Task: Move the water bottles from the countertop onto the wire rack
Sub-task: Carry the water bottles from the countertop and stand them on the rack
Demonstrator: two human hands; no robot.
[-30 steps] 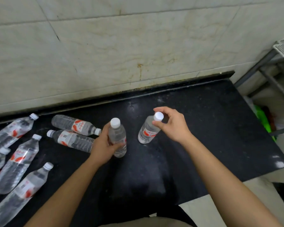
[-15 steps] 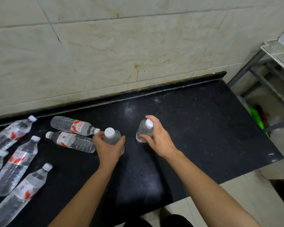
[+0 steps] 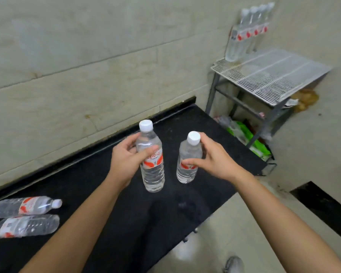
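Labels on the two lying bottles [image 3: 26, 206] at the countertop's [image 3: 130, 229] left end are blurred, the nearer one cut by the frame. Left hand [image 3: 126, 160] clasps the left bottle [image 3: 153, 170] upright, right hand [image 3: 215, 160] the right bottle [image 3: 187, 166], both over the countertop. Wire rack [image 3: 274, 79] past the countertop's right end carries standing bottles [image 3: 246, 32] against the tiled wall [image 3: 87, 56].

Left-held bottle: clear plastic water bottle with white cap and red-white label [image 3: 151, 160], upright, above the black stone countertop [image 3: 126, 223], gripped by the left hand [image 3: 126, 160].
Right-held bottle: matching clear bottle [image 3: 187, 164], upright, gripped by the right hand [image 3: 215, 160].
Lying bottles: upper lying bottle [image 3: 26, 206] and lower lying bottle [image 3: 26, 225], side by side at the countertop's left, caps pointing opposite ways.
Rack: white wire rack on grey legs [image 3: 272, 75], with a row of upright bottles [image 3: 244, 34] at its back-left corner.
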